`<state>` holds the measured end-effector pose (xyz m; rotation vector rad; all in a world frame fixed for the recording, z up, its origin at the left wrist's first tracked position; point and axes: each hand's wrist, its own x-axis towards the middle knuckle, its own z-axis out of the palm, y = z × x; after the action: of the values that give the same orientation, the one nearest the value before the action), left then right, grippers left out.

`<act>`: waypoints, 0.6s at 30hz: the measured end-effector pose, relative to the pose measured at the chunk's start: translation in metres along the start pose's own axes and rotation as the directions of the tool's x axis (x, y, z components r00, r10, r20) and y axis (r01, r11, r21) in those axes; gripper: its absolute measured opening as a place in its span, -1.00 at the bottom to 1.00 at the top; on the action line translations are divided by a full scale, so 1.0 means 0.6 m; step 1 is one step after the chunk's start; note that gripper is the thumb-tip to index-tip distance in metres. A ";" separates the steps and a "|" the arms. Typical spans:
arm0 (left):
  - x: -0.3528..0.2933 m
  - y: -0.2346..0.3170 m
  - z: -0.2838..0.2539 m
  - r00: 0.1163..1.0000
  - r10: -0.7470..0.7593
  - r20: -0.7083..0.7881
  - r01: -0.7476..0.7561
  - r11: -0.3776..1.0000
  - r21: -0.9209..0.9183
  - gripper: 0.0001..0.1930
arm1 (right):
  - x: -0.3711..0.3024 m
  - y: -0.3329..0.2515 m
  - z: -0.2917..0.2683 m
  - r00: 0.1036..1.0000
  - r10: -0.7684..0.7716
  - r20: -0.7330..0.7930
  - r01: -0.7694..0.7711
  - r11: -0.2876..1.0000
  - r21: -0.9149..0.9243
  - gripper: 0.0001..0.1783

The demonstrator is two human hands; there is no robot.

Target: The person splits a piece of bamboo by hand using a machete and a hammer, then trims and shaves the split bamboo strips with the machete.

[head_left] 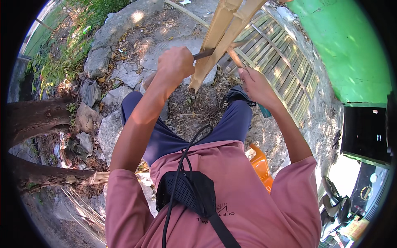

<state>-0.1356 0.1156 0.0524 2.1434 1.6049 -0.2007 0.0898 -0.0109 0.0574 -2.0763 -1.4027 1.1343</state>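
Note:
My left hand is closed around a long knife. Its dark blade lies across a thick, pale bamboo pole, in the gap where the pole is split lengthwise. The pole slants up from the ground between my legs and leaves the view at the top. To its right, my right hand grips a wooden-handled tool, whose upper end meets the blade's far part beside the pole. What kind of head it has cannot be made out. A teal end shows below that hand.
A panel of bamboo slats lies on the ground at right, by a green wall. An orange plastic chair shows beside me. Rocks and tree trunks stand at left; a parked motorcycle is at lower right.

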 end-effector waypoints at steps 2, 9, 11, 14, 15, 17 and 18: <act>0.006 -0.004 0.000 1.000 0.010 -0.014 -0.010 1.000 -0.008 -0.70 | 0.001 -0.013 -0.020 0.940 -0.248 -0.232 0.222 0.966 -0.134 -0.51; 0.001 -0.009 -0.004 1.000 0.013 0.021 -0.013 1.000 0.008 -0.70 | -0.029 -0.029 -0.034 0.826 -0.345 -0.445 0.346 0.935 -0.081 -0.51; 0.007 -0.004 0.007 0.999 0.042 0.019 -0.042 0.999 0.012 -0.70 | -0.016 0.034 0.007 0.880 -0.298 -0.369 0.186 0.933 -0.307 -0.51; 0.017 -0.014 0.008 1.000 0.003 -0.006 -0.003 0.999 0.044 -0.70 | 0.007 0.044 0.003 0.944 -0.200 -0.263 0.153 0.970 -0.189 -0.51; 0.017 -0.024 0.012 1.000 0.001 0.007 -0.002 0.999 0.050 -0.70 | -0.004 0.019 -0.009 0.924 -0.219 -0.312 0.218 0.975 -0.039 -0.55; 0.005 -0.025 0.011 1.000 0.025 0.015 -0.026 0.999 0.043 -0.70 | -0.024 -0.032 -0.056 0.875 -0.265 -0.405 0.347 0.927 0.142 -0.58; 0.005 -0.025 0.015 0.999 0.028 0.023 -0.029 0.998 0.047 -0.70 | -0.032 -0.061 -0.079 0.840 -0.297 -0.455 0.412 0.894 0.176 -0.58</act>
<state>-0.1475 0.1175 0.0395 2.1909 1.5711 -0.2553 0.1031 -0.0070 0.1188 -1.6441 -1.2699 0.6324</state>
